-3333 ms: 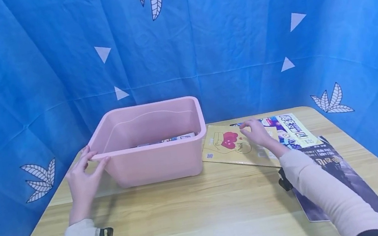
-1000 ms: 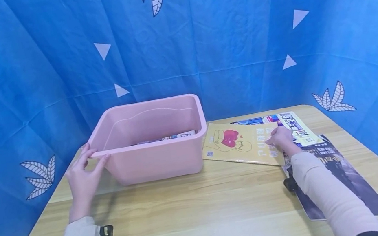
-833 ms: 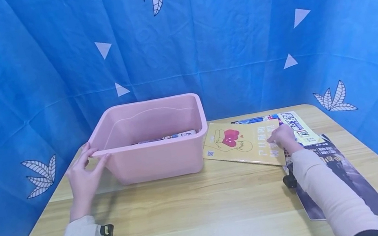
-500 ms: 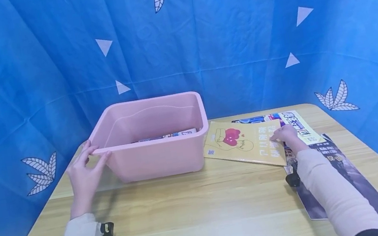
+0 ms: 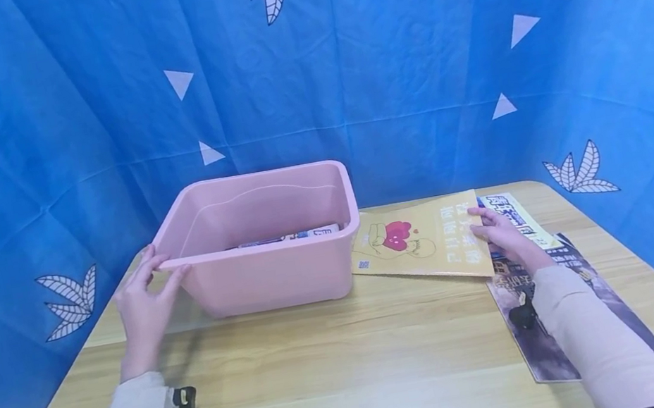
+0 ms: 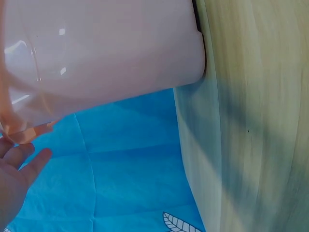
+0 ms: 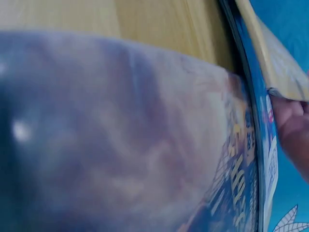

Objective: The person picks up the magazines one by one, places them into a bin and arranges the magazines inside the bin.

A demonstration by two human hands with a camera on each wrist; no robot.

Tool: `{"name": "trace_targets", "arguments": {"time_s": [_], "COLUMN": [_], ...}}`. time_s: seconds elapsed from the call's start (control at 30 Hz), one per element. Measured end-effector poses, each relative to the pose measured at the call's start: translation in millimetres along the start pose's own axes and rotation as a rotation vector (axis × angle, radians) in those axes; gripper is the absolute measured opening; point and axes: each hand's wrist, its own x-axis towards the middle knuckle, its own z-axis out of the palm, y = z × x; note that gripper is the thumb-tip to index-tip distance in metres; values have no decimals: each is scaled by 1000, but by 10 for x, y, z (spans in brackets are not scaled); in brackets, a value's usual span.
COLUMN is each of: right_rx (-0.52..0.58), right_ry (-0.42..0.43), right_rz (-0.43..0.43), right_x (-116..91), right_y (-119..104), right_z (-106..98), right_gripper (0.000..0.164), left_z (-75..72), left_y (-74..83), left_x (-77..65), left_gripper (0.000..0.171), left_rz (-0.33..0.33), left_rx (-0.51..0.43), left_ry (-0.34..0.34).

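Note:
A pink plastic storage bin (image 5: 274, 276) stands at the back left. My left hand (image 5: 147, 307) holds its front left corner, thumb at the front rim and fingers on the side rim. My right hand (image 5: 501, 230) pinches the right edge of a yellow magazine (image 5: 401, 263) with a red heart drawing. That edge is raised off the pile, and in the right wrist view the fingers (image 7: 294, 121) sit at the lifted cover. Beneath it lie a blue and pale-yellow magazine (image 5: 511, 214) and a dark purple magazine (image 5: 555, 346).
Printed material (image 5: 321, 231) shows low inside the bin, mostly hidden by the front wall. All stand on a light wooden table (image 5: 328, 375). A blue curtain (image 5: 409, 77) hangs right behind the table and along both sides.
The right hand has moved from the yellow magazine's middle to its right edge, taken hold and raised that edge. The left hand stays on the bin's corner.

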Motion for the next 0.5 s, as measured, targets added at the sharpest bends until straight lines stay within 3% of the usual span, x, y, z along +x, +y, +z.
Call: {"name": "trace_targets", "arguments": {"time_s": [0.1, 0.17, 0.23, 0.37, 0.5], "right_rx": [117, 128, 95, -104, -205], "right_ry": [-53, -49, -11, 102, 142], "right_rz": [-21, -35, -38, -44, 17], "right_x": [-14, -17, -2, 53, 89], "right_y": [5, 9, 15, 13, -8], "right_z": [26, 52, 79, 147, 203], "right_gripper": [55, 56, 55, 47, 44], "left_z": [3, 11, 21, 25, 14], "left_y": [-22, -40, -51, -47, -34], "left_x": [-3, -1, 1, 1, 6], "left_gripper": [38, 37, 37, 37, 36], "left_rz": [21, 43, 53, 33, 15], "left_rx": [-4, -2, -1, 2, 5], "left_ry": [5, 15, 17, 1, -13]}}
